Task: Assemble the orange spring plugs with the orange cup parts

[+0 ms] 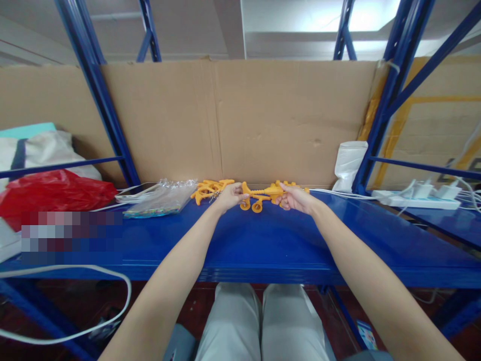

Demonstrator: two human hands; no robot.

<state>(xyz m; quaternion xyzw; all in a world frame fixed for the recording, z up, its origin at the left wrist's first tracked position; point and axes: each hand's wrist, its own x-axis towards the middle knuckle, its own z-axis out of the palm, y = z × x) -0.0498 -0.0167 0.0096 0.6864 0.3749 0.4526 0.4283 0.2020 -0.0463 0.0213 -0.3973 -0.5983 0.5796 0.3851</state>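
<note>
At the back of the blue shelf, both hands are at yellow-orange plastic parts. My left hand (230,196) is closed, its fingertips pinching the left end of a yellow plastic piece (259,192) with a ridged middle and round discs below it. My right hand (296,198) is closed on the right part of the same piece, which partly hides behind the fingers. A knobbly yellow section (283,184) shows behind my right hand. Left of my left hand lies a pile of curved yellow plastic parts (210,187), with small shiny metal bits (214,196) beside it.
A clear plastic bag (161,200) lies left of the pile. A red plastic bag (56,193) sits at far left. A cardboard sheet (270,120) stands behind the blue shelf (263,245). At right are a white pouch (348,165) and a power strip (417,199) with cables.
</note>
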